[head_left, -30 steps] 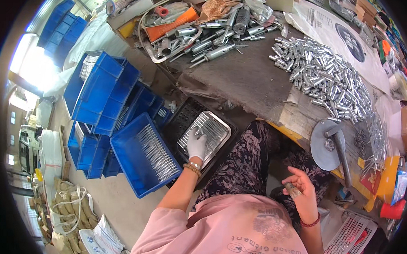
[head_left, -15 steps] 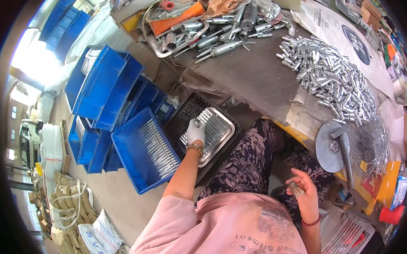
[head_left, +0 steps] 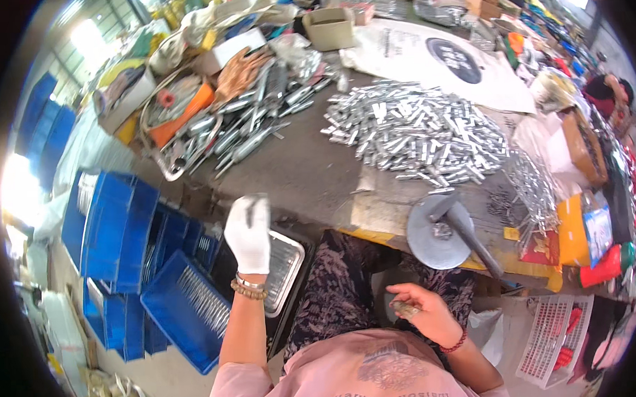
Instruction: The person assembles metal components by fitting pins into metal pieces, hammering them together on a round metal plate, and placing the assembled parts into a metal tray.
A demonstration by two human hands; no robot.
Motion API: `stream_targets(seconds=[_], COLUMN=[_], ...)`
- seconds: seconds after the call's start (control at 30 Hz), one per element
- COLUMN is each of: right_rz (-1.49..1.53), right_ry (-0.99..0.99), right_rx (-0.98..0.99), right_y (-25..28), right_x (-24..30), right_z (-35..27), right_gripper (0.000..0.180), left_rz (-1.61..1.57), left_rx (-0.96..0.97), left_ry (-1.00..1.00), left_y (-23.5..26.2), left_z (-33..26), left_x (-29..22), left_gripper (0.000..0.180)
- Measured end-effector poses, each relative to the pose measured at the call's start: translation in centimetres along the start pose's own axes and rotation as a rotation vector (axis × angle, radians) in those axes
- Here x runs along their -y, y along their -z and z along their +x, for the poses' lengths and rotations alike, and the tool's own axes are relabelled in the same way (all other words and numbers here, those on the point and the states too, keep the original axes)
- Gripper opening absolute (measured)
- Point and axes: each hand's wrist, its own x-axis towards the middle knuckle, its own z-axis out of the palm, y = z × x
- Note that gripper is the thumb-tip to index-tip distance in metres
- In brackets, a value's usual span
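My left hand (head_left: pixel 248 236), in a white glove, is lifted above the near end of a shiny metal tray (head_left: pixel 287 269). Its fingers are drawn together; a small greyish streak shows at the tips, too blurred to name. My right hand (head_left: pixel 426 315) is bare and held over my lap, its fingers loosely bent and apart, with a worn wrapping on one digit. To the left of the tray a blue bin (head_left: pixel 164 302) holds a row of slim metal rods (head_left: pixel 202 300). A large heap of short silver metal tubes (head_left: pixel 421 132) lies on the workbench.
A round metal plate (head_left: pixel 428 243) with a hammer (head_left: pixel 466 235) lying across it sits at the bench's near edge. Stacked blue bins (head_left: pixel 116 233) stand at left. Larger metal tools (head_left: pixel 252 124) lie at the back left. A white plastic basket (head_left: pixel 552 337) is low on the right.
My left hand has risen off the rods in the metal tray and moved toward the bench. The view has swung right. My right hand stays over my lap.
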Motion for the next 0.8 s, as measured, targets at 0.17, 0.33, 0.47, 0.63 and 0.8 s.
stream_targets(seconds=[0.17, 0.33, 0.47, 0.63, 0.8], right_rz=[-0.064, -0.188, -0.282, -0.629, -0.837], right_ry=[0.058, 0.153, 0.294, 0.448, 0.316], right_rx=[-0.029, -0.134, -0.301, -0.85, -1.154], right_y=[-0.1, 1.0, 3.5, 9.3, 17.2], right_x=[1.6, 4.2, 5.5, 7.1, 4.4], right_z=[-1.0, -3.5, -6.1, -7.7, -6.2], right_gripper=[0.045, 0.044, 0.036, 0.022, 0.03], left_rz=[0.181, 0.372, 0.352, 0.16, 0.16], left_rx=[0.454, 0.483, 0.489, 0.461, 0.58], left_ry=[-0.268, -0.334, -0.253, -0.217, -0.285], left_y=[-8.4, -14.3, -14.3, -12.5, -8.7], left_z=[2.1, 3.1, 3.5, 3.6, 3.5], left_x=[-9.0, -9.4, -9.9, -9.6, -13.0], left_gripper=[0.03, 0.039, 0.032, 0.025, 0.025])
